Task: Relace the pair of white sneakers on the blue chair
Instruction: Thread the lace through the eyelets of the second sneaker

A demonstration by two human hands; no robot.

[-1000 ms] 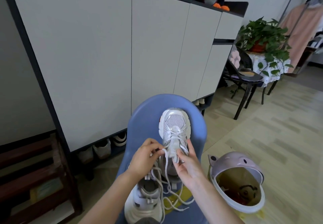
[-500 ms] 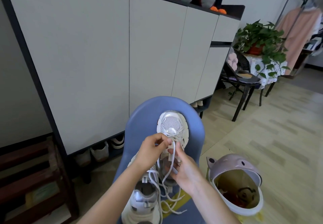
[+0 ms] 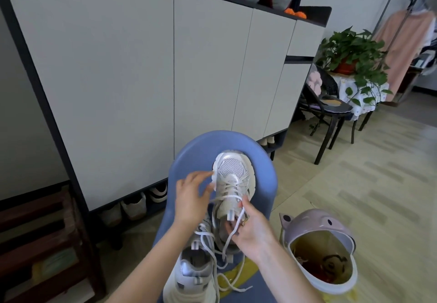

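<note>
The rounded blue plastic chair (image 3: 196,153) props both white mesh sneakers at working height: one (image 3: 234,182) toe-up against its back, the other (image 3: 194,276) on its seat. The right hand (image 3: 250,231) pinches the white lace (image 3: 233,227) for threading; the left hand (image 3: 191,196), fingers relaxed, steadies the sneaker's side.

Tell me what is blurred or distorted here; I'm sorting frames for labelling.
Head view: the left hand is smeared by motion blur; the right hand and upright sneaker stay fairly sharp; wide-angle distortion bows the cabinet edges; soft daylight, no harsh glare.
</note>
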